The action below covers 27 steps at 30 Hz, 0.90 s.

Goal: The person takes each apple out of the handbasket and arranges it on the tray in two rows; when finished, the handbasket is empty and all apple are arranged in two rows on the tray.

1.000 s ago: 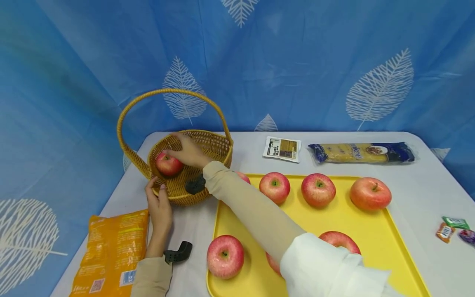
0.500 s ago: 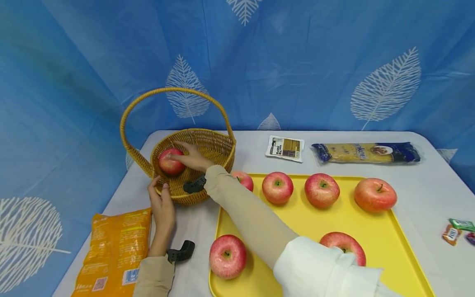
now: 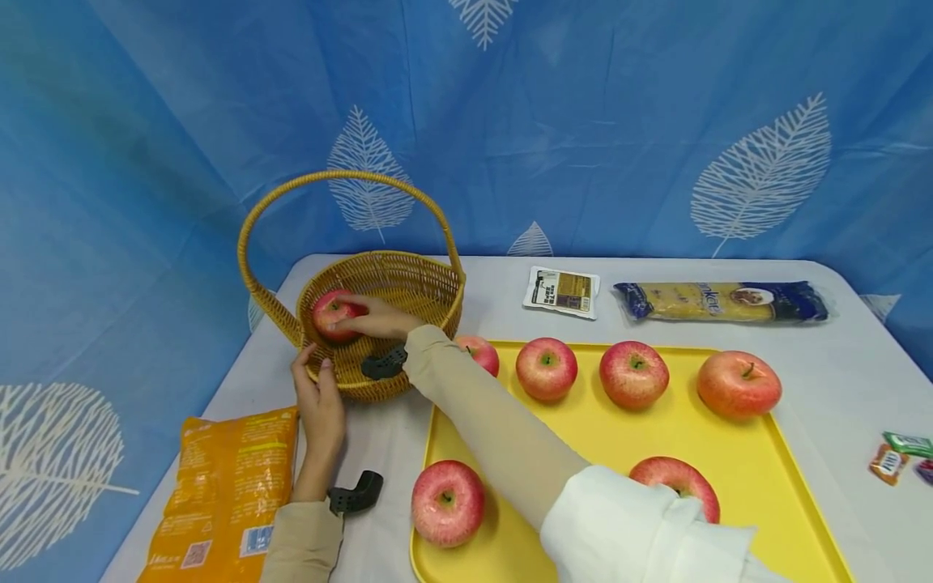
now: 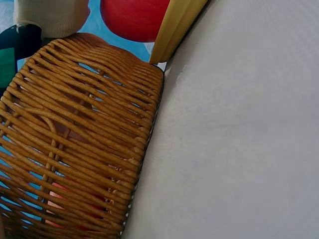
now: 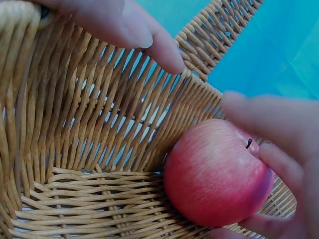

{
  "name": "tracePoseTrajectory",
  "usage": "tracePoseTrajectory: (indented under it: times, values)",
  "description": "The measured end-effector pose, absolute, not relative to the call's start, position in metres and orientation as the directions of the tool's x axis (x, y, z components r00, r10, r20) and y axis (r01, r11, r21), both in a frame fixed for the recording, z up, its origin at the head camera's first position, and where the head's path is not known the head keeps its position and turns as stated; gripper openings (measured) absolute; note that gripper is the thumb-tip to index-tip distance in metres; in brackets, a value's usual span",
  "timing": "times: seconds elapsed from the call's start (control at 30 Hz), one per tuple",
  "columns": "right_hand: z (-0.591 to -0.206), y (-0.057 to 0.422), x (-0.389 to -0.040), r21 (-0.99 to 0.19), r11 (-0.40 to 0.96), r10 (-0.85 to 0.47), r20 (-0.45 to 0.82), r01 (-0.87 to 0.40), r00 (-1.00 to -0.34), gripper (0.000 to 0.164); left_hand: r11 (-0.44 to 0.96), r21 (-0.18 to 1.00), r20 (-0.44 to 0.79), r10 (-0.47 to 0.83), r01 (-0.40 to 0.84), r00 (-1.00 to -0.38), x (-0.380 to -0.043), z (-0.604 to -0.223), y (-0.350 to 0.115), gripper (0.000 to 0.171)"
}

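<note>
A wicker basket (image 3: 375, 389) with a tall arched handle stands on the left of the table. On its near left rim, my left hand (image 3: 321, 413) grips the weave, thumb over the edge. One red apple (image 5: 214, 174) lies against the wall inside the basket. Around that apple curl the fingers of my right hand (image 3: 382, 318), which reaches in over the rim. The right wrist view has fingertips by the stem and low on the apple's side. Through the weave in the left wrist view, the basket wall (image 4: 84, 134) lets some red show.
A yellow tray (image 3: 729, 453) with several apples (image 3: 448, 504) lies right of the basket, partly under my right arm. An orange bag (image 3: 229, 494) lies at the left. A small white packet (image 3: 562, 292), a long pasta packet (image 3: 722, 301) and wrapped sweets (image 3: 889, 463) lie beyond.
My right hand's fingers have come down from above the apple to its near side. The left hand keeps its hold on the rim. The view has shifted slightly.
</note>
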State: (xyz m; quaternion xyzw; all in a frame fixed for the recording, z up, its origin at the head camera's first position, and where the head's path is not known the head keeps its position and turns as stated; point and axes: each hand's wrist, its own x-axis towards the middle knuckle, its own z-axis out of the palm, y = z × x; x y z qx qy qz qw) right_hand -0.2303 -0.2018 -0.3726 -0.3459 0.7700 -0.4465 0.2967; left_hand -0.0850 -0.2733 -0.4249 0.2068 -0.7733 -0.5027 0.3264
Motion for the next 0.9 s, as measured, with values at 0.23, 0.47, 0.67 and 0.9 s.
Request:
tracePoseTrajectory:
  times: [0.23, 0.47, 0.67, 0.9]
  values:
    - [-0.3788, -0.2018, -0.2332, -0.85, 0.341, -0.789, -0.025, -0.402, -0.614, 0.063, 0.409, 0.912, 0.294, -0.647, 0.005, -0.704, -0.0853, -0.4252, -0.2714, 0.04]
    - [-0.378, -0.202, -0.235, -0.84, 0.311, -0.746, 0.075, -0.446, -0.662, 0.046, 0.408, 0.913, 0.296, -0.643, 0.011, -0.707, -0.0859, -0.4253, -0.2716, 0.041]
    - [-0.3752, -0.2003, -0.2337, -0.819, 0.325, -0.736, 0.094, -0.472, -0.671, 0.045, 0.396, 0.918, 0.284, -0.643, 0.009, -0.711, -0.0854, -0.4237, -0.2705, 0.042]
    - [-0.3772, -0.2017, -0.2327, -0.781, 0.344, -0.743, 0.114, -0.522, -0.66, 0.046, 0.396, 0.918, 0.281, -0.644, 0.005, -0.711, -0.084, -0.4245, -0.2719, 0.042]
